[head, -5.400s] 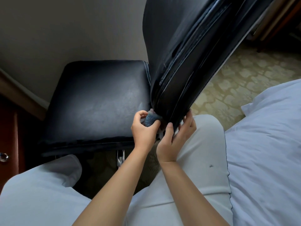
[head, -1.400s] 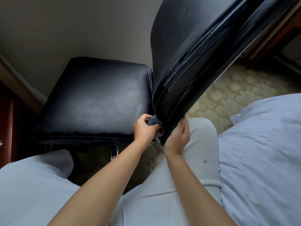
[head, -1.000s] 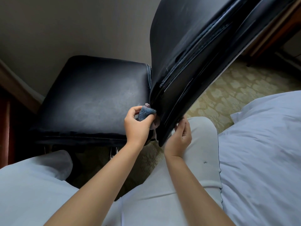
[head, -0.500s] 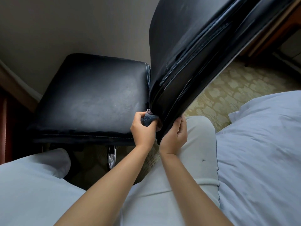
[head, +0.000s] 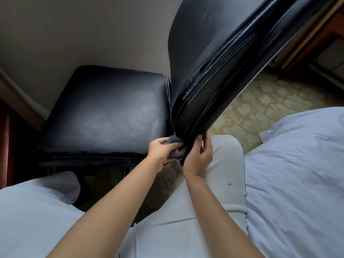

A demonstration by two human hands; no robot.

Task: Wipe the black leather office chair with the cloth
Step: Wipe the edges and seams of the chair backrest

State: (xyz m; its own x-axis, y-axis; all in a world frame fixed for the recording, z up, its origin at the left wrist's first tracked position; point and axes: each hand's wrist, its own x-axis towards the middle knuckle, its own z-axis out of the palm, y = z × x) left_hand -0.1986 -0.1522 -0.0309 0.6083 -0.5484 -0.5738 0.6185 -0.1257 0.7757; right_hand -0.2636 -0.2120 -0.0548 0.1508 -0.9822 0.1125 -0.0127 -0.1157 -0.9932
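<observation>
**Black leather, blue-grey rag, both hands down at the hinge end**

Black leather chair (head: pixel 104 116) sits against the wall, seat flat and dull with a hazy patch, backrest (head: pixel 214 62) leaning over toward the person. Left hand (head: pixel 161 150) has the cloth (head: pixel 175 141) bunched up in its fingers, pushed right against the bottom edge of the backrest. Right hand (head: pixel 200 155) pinches that same lower edge from the other side. Person's knees are in pale trousers, white bed (head: pixel 297 164) to the right, patterned carpet (head: pixel 256 108) underneath.
</observation>
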